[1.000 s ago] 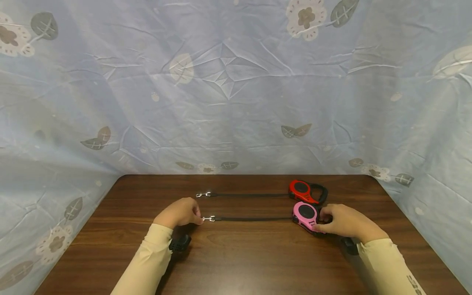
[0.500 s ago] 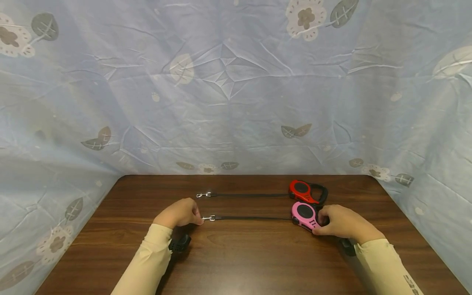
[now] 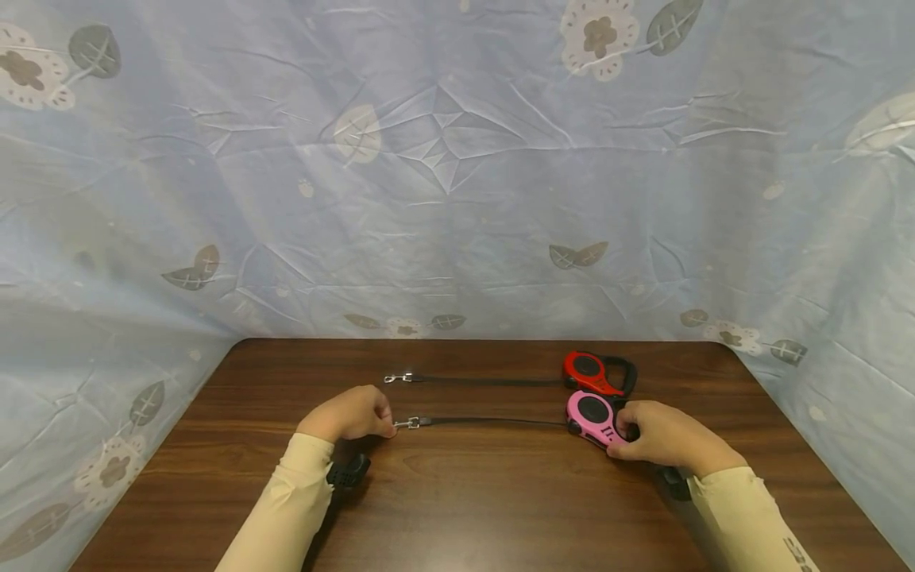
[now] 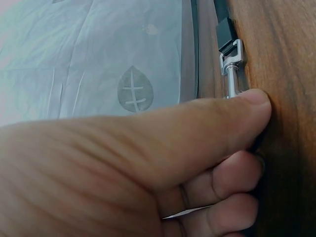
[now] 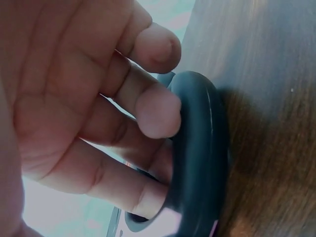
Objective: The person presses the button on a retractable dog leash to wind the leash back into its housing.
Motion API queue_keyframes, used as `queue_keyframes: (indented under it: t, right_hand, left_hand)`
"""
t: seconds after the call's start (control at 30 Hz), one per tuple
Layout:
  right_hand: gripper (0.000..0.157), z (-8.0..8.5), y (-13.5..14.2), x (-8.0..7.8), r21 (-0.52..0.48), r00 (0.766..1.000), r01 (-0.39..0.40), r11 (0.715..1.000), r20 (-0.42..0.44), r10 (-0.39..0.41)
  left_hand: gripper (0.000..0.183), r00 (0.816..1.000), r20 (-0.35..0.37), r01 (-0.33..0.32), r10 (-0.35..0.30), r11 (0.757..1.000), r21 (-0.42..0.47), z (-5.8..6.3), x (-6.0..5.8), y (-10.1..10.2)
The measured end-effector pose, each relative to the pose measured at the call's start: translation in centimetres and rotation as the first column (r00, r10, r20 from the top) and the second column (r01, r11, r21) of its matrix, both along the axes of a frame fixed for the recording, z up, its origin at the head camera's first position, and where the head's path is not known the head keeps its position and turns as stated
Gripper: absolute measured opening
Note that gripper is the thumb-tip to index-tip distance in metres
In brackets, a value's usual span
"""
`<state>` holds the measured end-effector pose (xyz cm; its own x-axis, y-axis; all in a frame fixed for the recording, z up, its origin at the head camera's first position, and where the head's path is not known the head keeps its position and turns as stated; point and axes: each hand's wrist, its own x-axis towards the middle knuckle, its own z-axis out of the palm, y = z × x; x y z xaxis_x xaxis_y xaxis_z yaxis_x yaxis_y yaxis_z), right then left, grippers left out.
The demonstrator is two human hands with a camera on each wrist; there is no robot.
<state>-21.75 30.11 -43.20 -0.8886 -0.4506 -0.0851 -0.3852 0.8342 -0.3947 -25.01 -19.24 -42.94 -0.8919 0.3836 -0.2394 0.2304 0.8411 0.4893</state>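
Since the earlier head view, the pink retractable leash (image 3: pixel 593 408) has shifted slightly toward 9 o'clock along with the right hand (image 3: pixel 661 433), and its black cord (image 3: pixel 493 420), straighter before, bows a little. A creased blue-grey floral sheet (image 3: pixel 443 206) hangs from 9 o'clock through 12 to 3, beyond a dark wood-grain table (image 3: pixel 486 508). The right hand, at the table's 3 o'clock, has thumb and fingers closed on the pink leash's handle, two fingers inside its loop. The left hand (image 3: pixel 350 415), at 9 o'clock, presses thumb against curled fingers. The pink leash lies on the table, the red retractable leash (image 3: pixel 588 369) just beside it at 12 o'clock. Smallest, the pink leash's silver snap hook (image 3: pixel 409 423) sits pinched in the left fingertips, cord leading to 3 o'clock.
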Motion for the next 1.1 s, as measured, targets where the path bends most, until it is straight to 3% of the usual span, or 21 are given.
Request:
queue_keyframes:
  t: [0.57,0.73,0.87,0.97,1.1]
  right_hand:
    - [0.031,-0.1,-0.1,-0.1,0.007,0.999,-0.052,0.999,0.003,0.052]
    - [0.031,-0.3,-0.2,-0.3,0.005,0.998,-0.064,0.998,-0.008,0.064]
    - [0.032,-0.5,-0.3,-0.4,0.004,0.998,-0.064,0.998,-0.011,0.064]
    - [0.032,-0.6,-0.2,-0.4,0.003,0.999,-0.054,0.999,-0.011,0.054]
    - [0.032,-0.7,-0.2,-0.4,0.003,0.999,-0.041,0.999,-0.006,0.041]
  left_hand:
    - [0.017,0.999,0.029,0.029,-0.029,0.999,0.023,0.0,0.0,-0.2]
    - [0.012,0.995,0.037,0.084,-0.088,0.991,0.103,0.0,-0.3,-0.8]
    - [0.008,0.992,0.003,0.127,-0.130,0.972,0.200,0.2,-0.7,-1.2]
    - [0.012,0.994,-0.028,0.107,-0.103,0.965,0.240,0.6,-1.0,-1.4]
    - [0.016,0.997,-0.080,0.034,-0.014,0.967,0.253,1.0,-1.1,-1.6]
